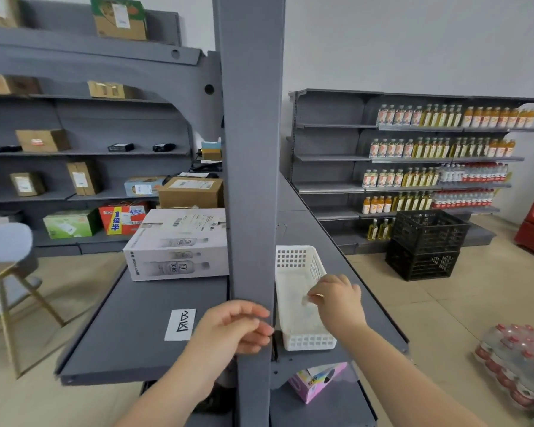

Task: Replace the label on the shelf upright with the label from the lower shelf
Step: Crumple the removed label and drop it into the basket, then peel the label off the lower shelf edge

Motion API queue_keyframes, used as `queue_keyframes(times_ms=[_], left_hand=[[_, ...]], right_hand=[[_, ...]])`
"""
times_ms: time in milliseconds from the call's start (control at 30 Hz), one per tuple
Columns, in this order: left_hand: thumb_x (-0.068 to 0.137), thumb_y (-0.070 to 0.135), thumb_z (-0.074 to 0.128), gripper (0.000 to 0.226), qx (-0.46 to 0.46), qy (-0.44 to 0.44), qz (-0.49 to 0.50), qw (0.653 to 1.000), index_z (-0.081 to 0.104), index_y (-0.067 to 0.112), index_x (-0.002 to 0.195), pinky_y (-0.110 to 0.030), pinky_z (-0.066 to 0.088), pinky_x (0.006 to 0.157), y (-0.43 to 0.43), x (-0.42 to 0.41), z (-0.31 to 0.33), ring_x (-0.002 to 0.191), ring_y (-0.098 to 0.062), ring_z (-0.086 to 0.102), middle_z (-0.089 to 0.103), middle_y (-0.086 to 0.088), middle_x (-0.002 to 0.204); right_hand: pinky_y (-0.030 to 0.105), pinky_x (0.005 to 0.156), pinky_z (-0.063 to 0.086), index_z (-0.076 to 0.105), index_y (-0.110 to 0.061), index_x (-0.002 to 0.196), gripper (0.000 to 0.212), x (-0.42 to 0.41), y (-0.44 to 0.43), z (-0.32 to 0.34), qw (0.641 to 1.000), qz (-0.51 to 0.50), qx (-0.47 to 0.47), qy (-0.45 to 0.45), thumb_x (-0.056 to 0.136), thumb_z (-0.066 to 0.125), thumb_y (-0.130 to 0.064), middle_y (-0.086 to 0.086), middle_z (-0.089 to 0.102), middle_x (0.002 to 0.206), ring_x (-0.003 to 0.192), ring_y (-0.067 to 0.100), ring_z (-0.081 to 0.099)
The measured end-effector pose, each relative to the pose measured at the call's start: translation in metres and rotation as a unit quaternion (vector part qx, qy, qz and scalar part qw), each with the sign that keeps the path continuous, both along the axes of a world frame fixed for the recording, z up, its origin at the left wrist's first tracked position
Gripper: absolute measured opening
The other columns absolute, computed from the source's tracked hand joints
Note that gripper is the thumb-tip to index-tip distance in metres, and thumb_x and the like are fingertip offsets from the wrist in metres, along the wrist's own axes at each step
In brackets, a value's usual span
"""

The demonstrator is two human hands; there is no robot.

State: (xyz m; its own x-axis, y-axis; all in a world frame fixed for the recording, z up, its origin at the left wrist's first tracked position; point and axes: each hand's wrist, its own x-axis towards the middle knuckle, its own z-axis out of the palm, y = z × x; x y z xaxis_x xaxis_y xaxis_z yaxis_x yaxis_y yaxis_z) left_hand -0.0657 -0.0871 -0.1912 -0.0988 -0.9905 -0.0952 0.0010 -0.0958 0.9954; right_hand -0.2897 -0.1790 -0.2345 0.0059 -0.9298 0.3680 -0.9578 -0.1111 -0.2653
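The grey shelf upright (253, 149) rises through the middle of the view, its visible face bare. A white label with black characters (180, 324) lies flat on the grey shelf (130, 318) left of the upright. My left hand (233, 326) rests against the upright's lower part, fingers curled at its edge, holding nothing I can see. My right hand (336, 298) hovers over a white plastic basket (299, 340) right of the upright, fingertips pinched on a small pale, blurred piece (305, 300).
A white carton of bottles (179, 245) stands on the same shelf behind the label. A pink box (316, 382) sits on the shelf below. Black crates (426, 245) and a bottle pack (518, 362) stand on the floor right. A stool (10, 266) is at left.
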Motion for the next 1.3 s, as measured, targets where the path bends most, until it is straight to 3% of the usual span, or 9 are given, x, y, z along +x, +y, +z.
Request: queue_keyframes(times_ms=[167, 300, 400, 567, 667, 900, 1133, 1233, 1300], left_hand=[[0.091, -0.005, 0.052, 0.027, 0.043, 0.006, 0.112, 0.993, 0.074, 0.01, 0.086, -0.027, 0.058, 0.057, 0.0, 0.058, -0.034, 0.064, -0.019, 0.073, 0.079, -0.012, 0.077], [0.086, -0.009, 0.052, 0.026, 0.067, -0.011, 0.197, 0.978, 0.071, 0.009, 0.082, -0.024, 0.048, 0.051, -0.008, 0.096, -0.062, 0.058, -0.023, 0.067, 0.076, -0.008, 0.065], [0.085, -0.006, 0.057, 0.033, 0.027, -0.062, 0.238, 0.969, 0.072, 0.02, 0.071, -0.023, 0.044, 0.053, -0.016, 0.11, -0.075, 0.061, -0.018, 0.065, 0.075, 0.0, 0.065], [0.082, 0.003, 0.064, 0.031, -0.042, -0.185, 0.247, 0.95, 0.073, 0.033, 0.079, -0.024, 0.053, 0.08, -0.021, 0.124, -0.083, 0.084, -0.003, 0.071, 0.078, 0.014, 0.085], [0.08, -0.003, 0.061, 0.036, -0.046, -0.16, 0.267, 0.949, 0.073, 0.031, 0.08, -0.028, 0.053, 0.072, -0.022, 0.133, -0.087, 0.078, -0.011, 0.07, 0.078, 0.011, 0.08], [0.085, -0.009, 0.054, 0.036, -0.004, -0.03, 0.303, 0.953, 0.072, 0.022, 0.085, -0.025, 0.052, 0.059, -0.011, 0.146, -0.089, 0.079, -0.014, 0.069, 0.076, 0.0, 0.082], [0.085, -0.008, 0.053, 0.035, 0.001, -0.021, 0.296, 0.955, 0.068, 0.023, 0.089, -0.023, 0.05, 0.058, -0.002, 0.15, -0.082, 0.078, -0.013, 0.067, 0.073, -0.002, 0.087], [0.084, -0.009, 0.053, 0.034, 0.016, -0.011, 0.293, 0.956, 0.068, 0.022, 0.09, -0.025, 0.05, 0.059, 0.001, 0.152, -0.082, 0.078, -0.016, 0.067, 0.073, -0.004, 0.088], [0.083, -0.01, 0.053, 0.033, 0.026, 0.001, 0.286, 0.958, 0.068, 0.018, 0.093, -0.026, 0.051, 0.058, 0.003, 0.153, -0.083, 0.076, -0.018, 0.067, 0.072, -0.007, 0.089]], right_hand=[[0.033, 0.073, 0.013, 0.069, -0.033, 0.097, 0.029, 0.01, -0.009, -0.004, 0.999, -0.018, 0.041, 0.027, 0.089, 0.059, -0.007, -0.008, 0.069, 0.097, 0.099, 0.019, 0.046], [0.034, 0.076, 0.018, 0.066, -0.039, 0.086, 0.034, 0.015, -0.017, -0.007, 0.993, -0.008, 0.082, 0.084, 0.088, 0.058, -0.007, -0.011, 0.061, 0.104, 0.104, 0.021, 0.043], [0.036, 0.081, 0.025, 0.07, -0.042, 0.093, 0.025, 0.018, -0.016, -0.005, 0.994, 0.012, 0.062, 0.087, 0.092, 0.059, -0.02, -0.013, 0.058, 0.113, 0.107, 0.019, 0.041], [0.03, 0.074, 0.044, 0.07, -0.033, 0.088, 0.014, 0.027, 0.018, 0.002, 0.984, 0.098, -0.003, -0.148, 0.085, 0.07, -0.019, -0.011, 0.068, 0.092, 0.091, 0.019, 0.055], [0.013, 0.057, 0.042, 0.069, -0.031, 0.078, 0.019, 0.045, 0.056, -0.002, 0.957, 0.138, -0.02, -0.255, 0.08, 0.073, -0.013, -0.015, 0.066, 0.078, 0.074, 0.009, 0.058], [0.013, 0.052, 0.044, 0.055, -0.025, 0.068, 0.033, 0.097, 0.088, -0.034, 0.884, 0.151, -0.053, -0.44, 0.072, 0.078, -0.001, 0.006, 0.059, 0.062, 0.052, 0.014, 0.054], [0.014, 0.079, 0.05, 0.062, -0.045, 0.101, 0.045, 0.174, 0.075, -0.055, 0.883, 0.284, 0.056, -0.368, 0.079, 0.073, -0.007, -0.012, 0.065, 0.106, 0.088, 0.005, 0.065], [0.02, 0.105, 0.036, 0.052, -0.03, 0.128, 0.044, 0.199, 0.052, -0.055, 0.918, 0.307, 0.106, -0.228, 0.087, 0.065, -0.023, -0.013, 0.049, 0.134, 0.12, 0.004, 0.05], [0.02, 0.111, 0.022, 0.043, -0.021, 0.139, 0.052, 0.211, 0.038, -0.057, 0.929, 0.316, 0.121, -0.152, 0.091, 0.058, -0.031, -0.007, 0.04, 0.147, 0.136, 0.009, 0.033]])
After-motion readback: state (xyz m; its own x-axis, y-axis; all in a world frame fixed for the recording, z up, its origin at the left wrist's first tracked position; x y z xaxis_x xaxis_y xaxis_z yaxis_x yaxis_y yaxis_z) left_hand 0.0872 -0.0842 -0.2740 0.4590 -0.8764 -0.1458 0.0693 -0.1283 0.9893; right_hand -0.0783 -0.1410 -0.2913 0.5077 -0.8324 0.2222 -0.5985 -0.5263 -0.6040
